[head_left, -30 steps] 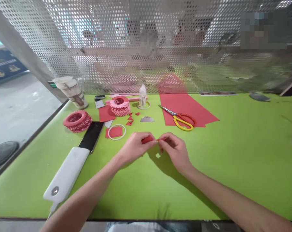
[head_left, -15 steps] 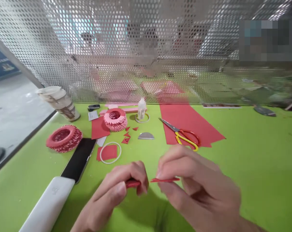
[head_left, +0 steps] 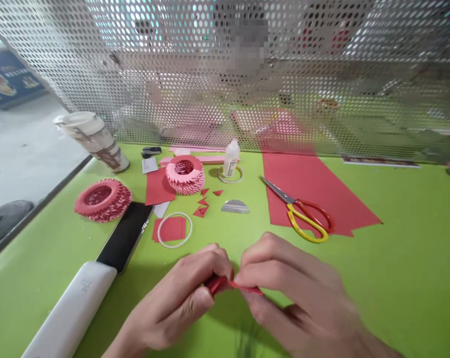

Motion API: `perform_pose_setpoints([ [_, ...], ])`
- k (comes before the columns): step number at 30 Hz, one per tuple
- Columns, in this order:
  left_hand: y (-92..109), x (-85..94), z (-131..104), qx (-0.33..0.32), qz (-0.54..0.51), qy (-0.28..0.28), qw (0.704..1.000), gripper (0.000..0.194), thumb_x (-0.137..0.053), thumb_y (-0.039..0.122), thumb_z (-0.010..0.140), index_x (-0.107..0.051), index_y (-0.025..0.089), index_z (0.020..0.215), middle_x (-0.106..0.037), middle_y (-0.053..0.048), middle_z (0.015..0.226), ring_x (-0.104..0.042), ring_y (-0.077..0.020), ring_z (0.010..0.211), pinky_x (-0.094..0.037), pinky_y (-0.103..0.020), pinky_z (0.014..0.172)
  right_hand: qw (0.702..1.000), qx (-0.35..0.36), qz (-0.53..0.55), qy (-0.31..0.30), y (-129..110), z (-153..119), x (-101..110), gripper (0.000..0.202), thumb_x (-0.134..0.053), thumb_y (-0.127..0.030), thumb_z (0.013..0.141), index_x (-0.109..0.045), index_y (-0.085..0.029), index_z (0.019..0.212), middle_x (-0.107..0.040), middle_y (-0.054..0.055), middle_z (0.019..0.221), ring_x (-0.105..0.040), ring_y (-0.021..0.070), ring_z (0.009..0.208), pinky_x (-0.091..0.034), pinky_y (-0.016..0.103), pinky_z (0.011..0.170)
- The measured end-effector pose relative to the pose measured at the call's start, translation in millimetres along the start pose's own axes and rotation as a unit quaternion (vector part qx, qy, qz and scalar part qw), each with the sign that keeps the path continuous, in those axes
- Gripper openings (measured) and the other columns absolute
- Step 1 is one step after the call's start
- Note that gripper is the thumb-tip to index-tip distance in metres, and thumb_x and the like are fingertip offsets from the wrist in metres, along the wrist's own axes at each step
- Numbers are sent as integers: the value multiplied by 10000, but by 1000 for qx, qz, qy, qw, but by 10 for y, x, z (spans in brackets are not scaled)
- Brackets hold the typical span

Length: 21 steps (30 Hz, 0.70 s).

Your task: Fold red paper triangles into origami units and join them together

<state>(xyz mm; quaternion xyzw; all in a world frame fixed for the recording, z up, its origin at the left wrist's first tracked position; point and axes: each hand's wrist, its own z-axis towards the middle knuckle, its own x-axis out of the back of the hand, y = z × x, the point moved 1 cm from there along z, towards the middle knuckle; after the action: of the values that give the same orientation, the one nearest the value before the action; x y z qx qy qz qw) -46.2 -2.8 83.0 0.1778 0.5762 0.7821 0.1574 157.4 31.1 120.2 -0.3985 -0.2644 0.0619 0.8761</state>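
Observation:
Between thumb and fingers, my left hand (head_left: 187,288) grips a small folded red paper piece (head_left: 216,285), partly hidden by the fingers. My right hand (head_left: 288,288) pinches another folded red paper piece (head_left: 251,289), seen edge-on. The two pieces almost meet at their inner ends; whether they touch I cannot tell. Just beyond the hands lie several small red paper triangles (head_left: 201,211) and a silver half-round metal piece (head_left: 235,207). A white ring (head_left: 190,232) rests over red paper squares (head_left: 172,228) ahead of my left hand.
Scissors (head_left: 292,201) lie on a big red sheet (head_left: 307,174) at right. Two paper rings of folded pieces (head_left: 102,200) stand at left and centre, near a phone (head_left: 126,238) on a white power bank (head_left: 75,303). A glue bottle (head_left: 231,159), a cup (head_left: 94,139) and a perforated screen (head_left: 195,74) stand behind.
My hands have come closer together, bringing the two red paper pieces end to end. The camera view has shifted, so the table objects appear slightly moved.

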Motion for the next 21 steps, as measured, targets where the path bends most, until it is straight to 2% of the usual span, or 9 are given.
perform_pose_setpoints([
  [6, -9, -5, -9, 15, 20, -21, 999, 391, -362, 559, 1134, -491, 216, 998, -463, -16, 886, -423, -175, 774, -372, -305, 716, 1000, -3, 19, -17, 48, -26, -5, 198, -648, -54, 955, -693, -227, 1041, -710, 35, 900, -685, 167, 791, -610, 287, 725],
  [16, -26, 6, -51, 44, 11, -31, 999, 419, -377, 594, 1122, -572, 226, 1070, -473, -9, 905, -443, -180, 804, -380, -290, 765, 1000, 2, 23, -15, 59, -36, -30, 212, -610, -61, 963, -691, -246, 1031, -702, 40, 879, -669, 195, 758, -591, 324, 667],
  [21, -35, -2, -43, 42, 18, -38, 998, 394, -371, 558, 1134, -576, 224, 1099, -482, -14, 928, -453, -186, 829, -384, -290, 793, 1000, -3, 16, -6, 48, -48, -41, 177, -633, -75, 965, -693, -234, 1014, -701, 38, 879, -676, 189, 775, -601, 322, 700],
])
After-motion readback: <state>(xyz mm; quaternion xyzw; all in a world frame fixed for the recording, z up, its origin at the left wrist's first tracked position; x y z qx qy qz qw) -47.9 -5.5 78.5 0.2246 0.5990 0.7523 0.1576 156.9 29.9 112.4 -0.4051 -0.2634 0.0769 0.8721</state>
